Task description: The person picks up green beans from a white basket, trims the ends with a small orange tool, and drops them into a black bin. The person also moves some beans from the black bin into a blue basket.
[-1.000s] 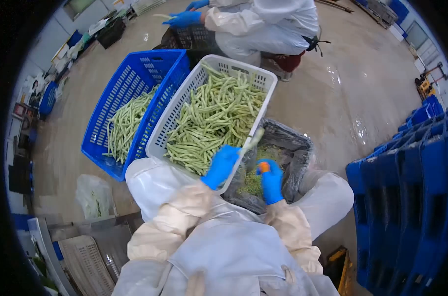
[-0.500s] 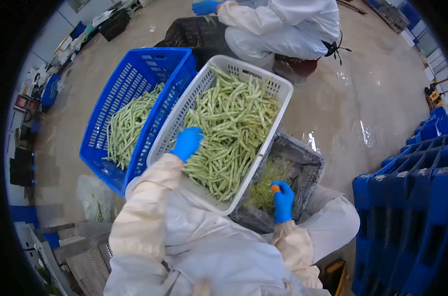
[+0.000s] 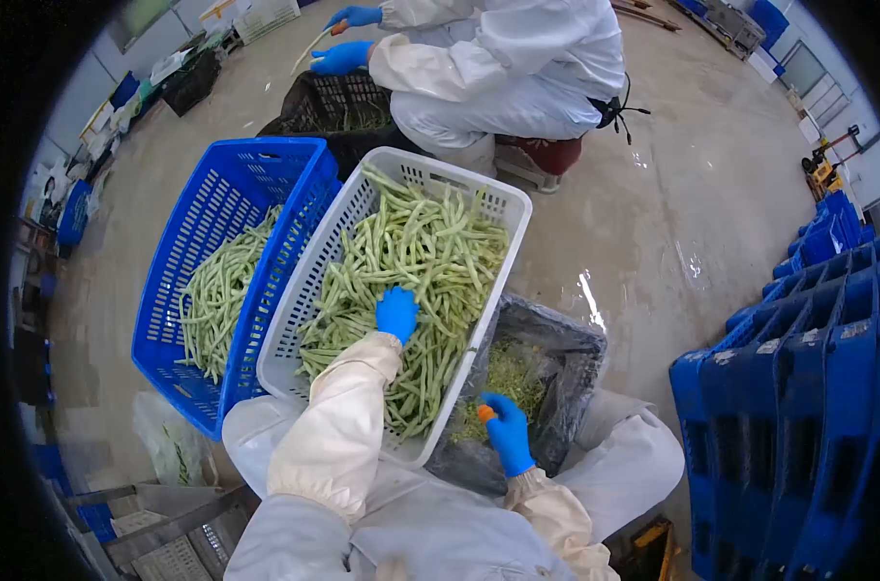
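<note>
A white basket point(image 3: 295, 320) full of green beans point(image 3: 411, 261) rests tilted in front of me. My left hand point(image 3: 396, 313), in a blue glove, reaches into the beans and touches them near the basket's middle. Whether it grips any bean I cannot tell. My right hand point(image 3: 508, 431), also gloved blue, holds a small orange-handled tool point(image 3: 485, 413) over a dark crate point(image 3: 576, 368) lined with plastic and holding green trimmings point(image 3: 513, 373). A blue basket point(image 3: 183, 242) to the left holds more beans point(image 3: 217, 290).
Another person in white clothing and blue gloves point(image 3: 498, 58) crouches at the far side beside a black crate point(image 3: 333, 102). Stacked blue crates point(image 3: 808, 407) stand at the right. The floor point(image 3: 672, 194) is wet. A plastic bag point(image 3: 169, 441) lies at the lower left.
A second ago my left hand held a bean beside my right hand over the dark crate. It then swung left to the baskets and now sits in the middle of the white basket's beans.
</note>
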A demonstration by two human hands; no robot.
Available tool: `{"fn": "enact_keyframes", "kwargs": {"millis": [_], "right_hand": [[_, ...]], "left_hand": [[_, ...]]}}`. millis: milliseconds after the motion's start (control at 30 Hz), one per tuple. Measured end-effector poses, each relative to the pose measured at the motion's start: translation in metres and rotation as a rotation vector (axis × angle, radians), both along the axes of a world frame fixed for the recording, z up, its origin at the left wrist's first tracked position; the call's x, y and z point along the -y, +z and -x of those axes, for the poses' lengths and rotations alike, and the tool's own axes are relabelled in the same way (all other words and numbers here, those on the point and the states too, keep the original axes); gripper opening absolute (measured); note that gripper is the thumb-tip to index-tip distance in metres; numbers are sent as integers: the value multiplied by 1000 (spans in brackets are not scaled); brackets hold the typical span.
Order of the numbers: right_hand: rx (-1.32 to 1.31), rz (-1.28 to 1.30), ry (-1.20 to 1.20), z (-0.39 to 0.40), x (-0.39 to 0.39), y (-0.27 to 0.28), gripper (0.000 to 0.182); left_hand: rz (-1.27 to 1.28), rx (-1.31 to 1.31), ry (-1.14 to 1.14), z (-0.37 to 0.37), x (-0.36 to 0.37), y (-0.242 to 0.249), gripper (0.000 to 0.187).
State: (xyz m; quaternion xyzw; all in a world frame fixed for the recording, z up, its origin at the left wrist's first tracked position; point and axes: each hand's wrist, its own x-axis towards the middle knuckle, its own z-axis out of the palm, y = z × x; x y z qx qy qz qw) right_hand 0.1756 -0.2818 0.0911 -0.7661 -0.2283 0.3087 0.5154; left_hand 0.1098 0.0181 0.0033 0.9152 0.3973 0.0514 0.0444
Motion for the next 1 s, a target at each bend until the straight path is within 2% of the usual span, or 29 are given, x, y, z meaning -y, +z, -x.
{"fn": "enact_keyframes", "kwargs": {"millis": [67, 100, 133, 200, 233, 267, 300, 333, 400, 467, 533, 700, 800, 900, 967, 1000], "right_hand": [[12, 40, 23, -5, 4, 3, 18], [19, 82, 50, -7, 5, 5, 19], [3, 83, 49, -7, 6, 8, 19], [170, -64, 73, -5, 5, 12, 26], [153, -63, 80, -2, 0, 22, 26], [303, -118, 88, 2, -6, 38, 29], [458, -172, 92, 5, -9, 47, 33], [454, -169, 89, 9, -10, 48, 33], [175, -285, 189, 16, -8, 49, 38], [187, -311, 213, 19, -5, 53, 33], [365, -304, 306, 20, -1, 60, 28], [285, -267, 287, 22, 8, 56, 22], [309, -307, 279, 23, 12, 61, 19], [398, -329, 295, 25, 15, 66, 17], [450, -328, 305, 26, 17, 73, 16], [567, -297, 328, 26, 17, 78, 15]], "left_hand": [[169, 257, 83, 11, 0, -8, 18], [100, 407, 69, 18, 0, -10, 15], [102, 391, 68, 23, 5, 7, 15], [1355, 1319, 527, 39, 24, 52, 18], [1444, 1398, 553, 36, 47, 96, 22], [1435, 1393, 565, 41, 60, 105, 22], [1663, 1475, 492, 45, 71, 110, 25], [1898, 1548, 403, 46, 83, 116, 27], [1941, 1556, 394, 41, 110, 129, 29], [1981, 1570, 368, 36, 130, 139, 31], [1998, 1569, 349, 32, 145, 145, 30], [2083, 1597, 267, 30, 158, 147, 31], [2083, 1610, 308, 30, 164, 155, 31], [2011, 1566, 305, 28, 169, 162, 31], [1759, 1484, 518, 25, 173, 169, 30], [1759, 1482, 516, 27, 174, 167, 30]]}}
